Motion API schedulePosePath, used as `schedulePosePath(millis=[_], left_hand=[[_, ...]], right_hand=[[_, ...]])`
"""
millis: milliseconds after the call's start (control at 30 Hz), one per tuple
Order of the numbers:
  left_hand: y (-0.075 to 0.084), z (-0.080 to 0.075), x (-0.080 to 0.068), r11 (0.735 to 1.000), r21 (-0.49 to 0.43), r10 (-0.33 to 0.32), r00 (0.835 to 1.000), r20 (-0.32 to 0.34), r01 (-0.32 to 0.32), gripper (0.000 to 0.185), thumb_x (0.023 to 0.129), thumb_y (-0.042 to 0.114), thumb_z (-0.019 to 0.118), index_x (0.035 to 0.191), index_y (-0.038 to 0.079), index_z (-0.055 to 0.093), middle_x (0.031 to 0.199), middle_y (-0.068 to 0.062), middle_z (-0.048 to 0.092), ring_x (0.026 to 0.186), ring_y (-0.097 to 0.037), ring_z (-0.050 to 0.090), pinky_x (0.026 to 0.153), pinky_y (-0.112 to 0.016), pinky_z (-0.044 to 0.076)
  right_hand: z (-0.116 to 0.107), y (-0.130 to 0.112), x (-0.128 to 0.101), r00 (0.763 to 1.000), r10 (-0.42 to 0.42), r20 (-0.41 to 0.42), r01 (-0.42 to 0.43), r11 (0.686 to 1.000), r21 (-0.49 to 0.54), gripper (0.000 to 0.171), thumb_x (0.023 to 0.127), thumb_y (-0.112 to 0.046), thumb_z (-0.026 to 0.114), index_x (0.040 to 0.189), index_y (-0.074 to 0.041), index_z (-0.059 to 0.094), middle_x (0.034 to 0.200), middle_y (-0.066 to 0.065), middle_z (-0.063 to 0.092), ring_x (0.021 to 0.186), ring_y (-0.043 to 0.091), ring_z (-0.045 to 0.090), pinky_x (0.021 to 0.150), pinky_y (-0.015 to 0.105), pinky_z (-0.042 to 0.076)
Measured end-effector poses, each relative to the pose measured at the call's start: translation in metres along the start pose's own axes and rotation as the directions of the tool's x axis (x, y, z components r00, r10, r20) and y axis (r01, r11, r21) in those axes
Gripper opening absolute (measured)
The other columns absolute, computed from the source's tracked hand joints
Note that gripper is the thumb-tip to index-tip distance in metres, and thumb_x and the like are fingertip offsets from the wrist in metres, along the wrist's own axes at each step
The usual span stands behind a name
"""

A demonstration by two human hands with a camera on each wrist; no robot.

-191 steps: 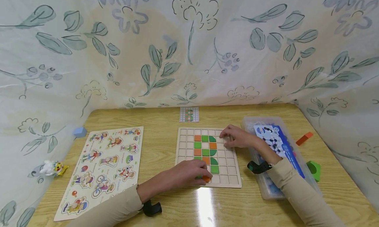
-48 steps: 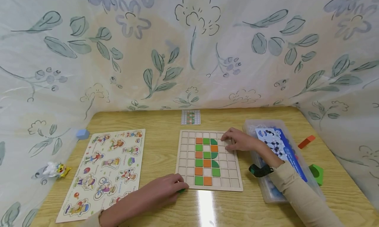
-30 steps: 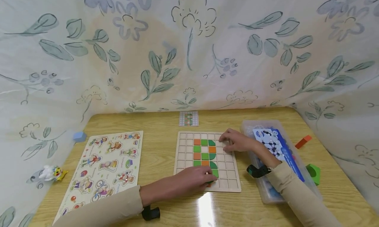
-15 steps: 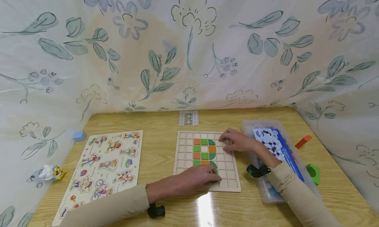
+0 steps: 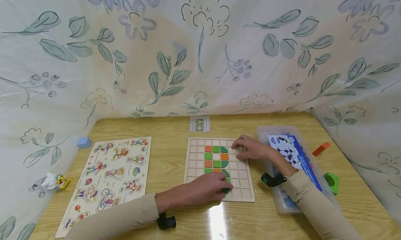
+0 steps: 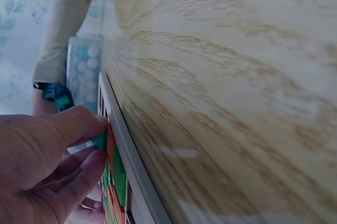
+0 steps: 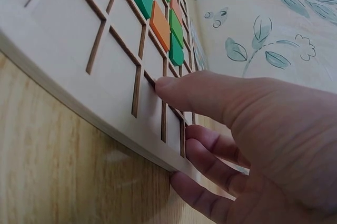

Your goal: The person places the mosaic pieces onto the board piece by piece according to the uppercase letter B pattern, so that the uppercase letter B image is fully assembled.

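A wooden grid board (image 5: 245,183) lies mid-table, with orange and green tiles set in its cells. Several are squares; others, dark green, have one rounded side, such as the quarter-round tile (image 5: 224,164). My left hand (image 5: 205,189) reaches over the front rows, hiding some tiles. Between thumb and index finger it pinches a dark green rounded tile (image 6: 100,139), down at the front row right of the orange one. My right hand (image 5: 252,148) rests on the board's right edge, fingers loosely bent, thumb tip on a grid line in the right wrist view, holding nothing.
Behind the board lies a small pattern card (image 5: 199,124). At left is a puzzle board with sports figures (image 5: 116,172), near a blue block (image 5: 84,142) and a small plush toy (image 5: 55,181). A plastic box (image 5: 283,208), a red block (image 5: 321,148) and a green block (image 5: 332,183) stand right.
An orange tile has been left in the front row. My left hand went to the board's lower left, then moved right with the dark green tile to the front row. My right hand stays put.
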State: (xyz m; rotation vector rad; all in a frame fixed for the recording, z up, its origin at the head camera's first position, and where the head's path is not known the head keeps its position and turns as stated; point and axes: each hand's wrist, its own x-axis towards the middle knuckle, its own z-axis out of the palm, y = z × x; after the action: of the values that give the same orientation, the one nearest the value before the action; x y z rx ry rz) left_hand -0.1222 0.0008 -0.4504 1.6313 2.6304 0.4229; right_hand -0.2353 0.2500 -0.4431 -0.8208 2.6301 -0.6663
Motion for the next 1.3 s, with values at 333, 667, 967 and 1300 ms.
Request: schedulePosePath(millis=[333,667,967,1300], left_hand=[[-0.002,0.005,-0.011,0.999,0.027,0.033,0.998,-0.048,-0.032,0.016,0.095,0.02,0.062,0.103,0.021,0.077,0.097,0.006,0.063,0.09,-0.003,0.057,0.077,-0.007,0.042],[0.0,0.006,-0.016,0.986,0.169,0.015,0.999,-0.053,-0.006,0.017,0.096,0.024,0.06,0.101,0.025,0.076,0.101,0.008,0.065,0.095,-0.006,0.058,0.08,-0.012,0.048],[0.006,0.006,-0.011,0.97,0.239,0.06,0.995,-0.085,-0.038,0.014,0.094,0.022,0.062,0.092,0.023,0.076,0.099,0.008,0.065,0.092,-0.006,0.058,0.077,-0.012,0.047],[0.013,0.011,-0.013,0.911,0.409,0.104,0.991,-0.085,-0.06,0.013,0.092,0.026,0.064,0.09,0.027,0.077,0.099,0.011,0.067,0.087,-0.005,0.059,0.073,-0.014,0.047]], right_hand=[[0.005,-0.001,0.001,1.0,-0.006,0.003,0.006,1.0,0.007,0.029,0.089,-0.02,0.07,0.116,-0.012,0.064,0.114,0.009,0.053,0.105,0.023,0.05,0.09,0.039,0.042],[0.001,0.002,0.0,1.0,0.003,0.009,-0.003,1.0,0.009,0.032,0.088,-0.018,0.07,0.119,-0.012,0.063,0.116,0.01,0.052,0.105,0.023,0.048,0.088,0.036,0.041],[-0.005,0.0,0.001,1.0,-0.019,-0.004,0.019,1.0,0.002,0.031,0.088,-0.017,0.071,0.117,-0.01,0.064,0.114,0.011,0.053,0.103,0.024,0.049,0.085,0.035,0.041],[0.001,0.003,0.002,1.0,-0.001,-0.001,0.001,1.0,0.02,0.031,0.088,-0.019,0.07,0.118,-0.013,0.064,0.114,0.009,0.052,0.101,0.022,0.048,0.083,0.032,0.041]])
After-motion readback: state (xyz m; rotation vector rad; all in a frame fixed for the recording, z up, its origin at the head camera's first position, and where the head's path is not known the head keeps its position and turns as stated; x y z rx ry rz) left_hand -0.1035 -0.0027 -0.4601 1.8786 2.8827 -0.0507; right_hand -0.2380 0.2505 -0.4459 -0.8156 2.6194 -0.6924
